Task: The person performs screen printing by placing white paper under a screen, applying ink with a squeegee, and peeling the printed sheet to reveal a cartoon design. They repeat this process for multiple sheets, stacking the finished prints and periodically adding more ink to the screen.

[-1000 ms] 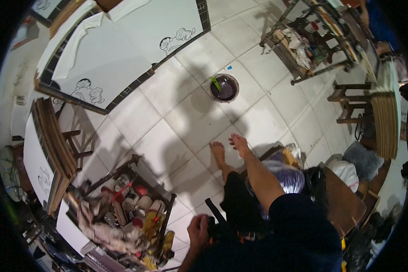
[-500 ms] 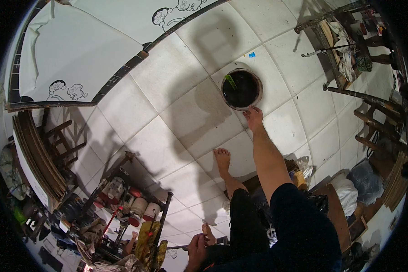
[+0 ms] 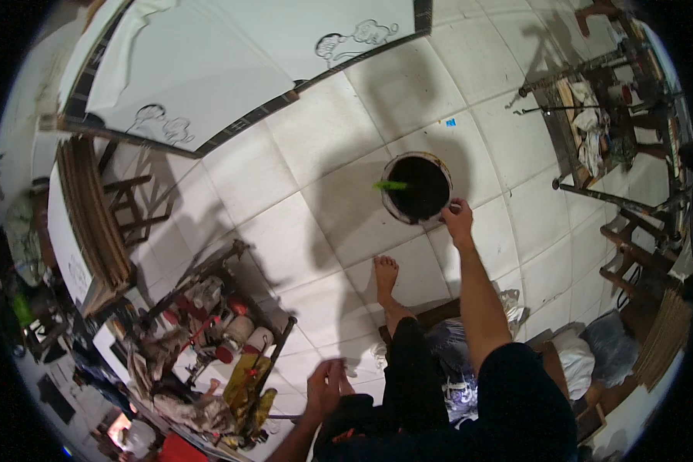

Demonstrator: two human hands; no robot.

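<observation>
A round bucket (image 3: 386, 202) with a pale, stained rim stands over the tiled floor in front of me. Dark contents (image 3: 423, 185) fill it, and a bright green strip or stick (image 3: 393, 185) pokes out over its left side. My right hand (image 3: 457, 222) pinches the bucket's near right rim, its arm stretched forward. Close to my lap, my left hand (image 3: 326, 389) hangs away from the bucket, fingers curled together. Whether anything sits inside those fingers is hidden.
White panels with line drawings (image 3: 208, 77) lie at upper left. A rack of jars and stained cloths (image 3: 239, 331) stands at lower left. At right are a cart with rags (image 3: 585, 131), wooden stools (image 3: 631, 242) and plastic bags (image 3: 610, 350). A blue scrap (image 3: 450, 123) lies beyond the bucket.
The bucket has turned, its green strip swinging to point left, and has shifted slightly left against the tiles. My right hand now holds the rim further right. The whole view has shifted.
</observation>
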